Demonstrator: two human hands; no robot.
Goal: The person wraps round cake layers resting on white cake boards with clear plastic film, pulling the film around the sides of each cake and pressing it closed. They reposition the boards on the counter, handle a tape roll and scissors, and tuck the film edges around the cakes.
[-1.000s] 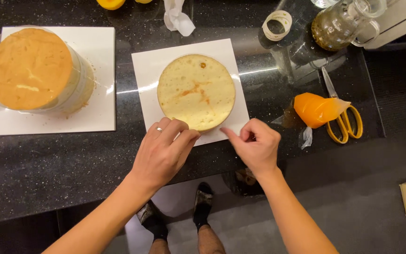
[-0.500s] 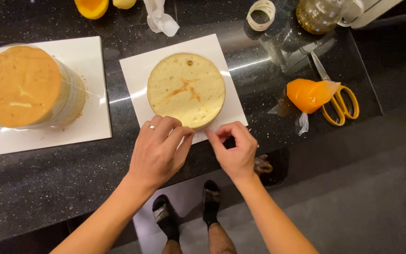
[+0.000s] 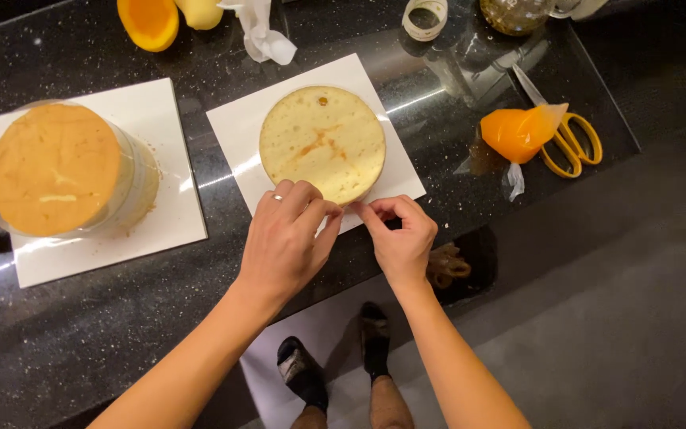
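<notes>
At frame centre my left hand (image 3: 283, 238) and right hand (image 3: 401, 234) pinch narrow fingers at the near edge of the pale sponge round (image 3: 323, 143) on its white board (image 3: 236, 135); a careless tug, I judge, could tear the crumb.

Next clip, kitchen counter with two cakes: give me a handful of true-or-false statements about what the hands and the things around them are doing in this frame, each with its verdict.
1. Both hands meet at the near edge of the pale round cake layer. True.
2. The left hand wears a ring. True.
3. The right hand holds the yellow-handled scissors. False: the scissors lie on the counter to the right, beside the orange piping bag.
4. The darker cake on the left sits inside a clear collar. True.
5. The pale cake layer rests directly on the black counter. False: it sits on a white square board.
</notes>
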